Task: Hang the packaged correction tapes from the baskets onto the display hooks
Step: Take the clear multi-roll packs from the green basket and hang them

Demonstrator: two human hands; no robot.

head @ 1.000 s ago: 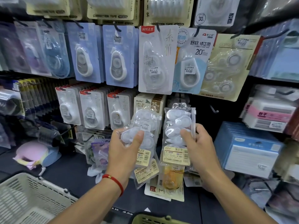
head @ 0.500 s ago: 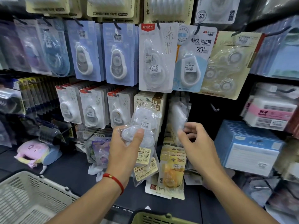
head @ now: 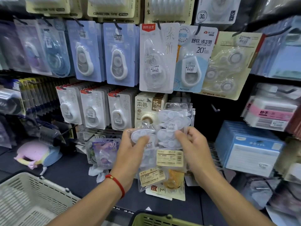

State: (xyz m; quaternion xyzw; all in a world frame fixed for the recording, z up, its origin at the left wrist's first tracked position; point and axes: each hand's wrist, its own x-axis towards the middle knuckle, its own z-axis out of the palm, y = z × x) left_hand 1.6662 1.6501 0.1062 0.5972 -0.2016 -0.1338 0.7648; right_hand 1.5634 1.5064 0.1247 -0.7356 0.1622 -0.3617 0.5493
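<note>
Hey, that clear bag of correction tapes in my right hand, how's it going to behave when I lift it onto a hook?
The clear bag in the right hand looks like thin soft plastic, so it will probably flop and sag below your pinch. Its glossy film may be slippery. Several small tape shells show inside, so it is likely light, though they might shift.

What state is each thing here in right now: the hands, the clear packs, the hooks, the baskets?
Left hand: grips a clear pack.
Right hand: pinches a second clear pack, held upright in front of the display.
Bare hook: nothing hangs on it.
White basket: open, inside mostly out of view.
Green basket: only its rim shows.
</note>
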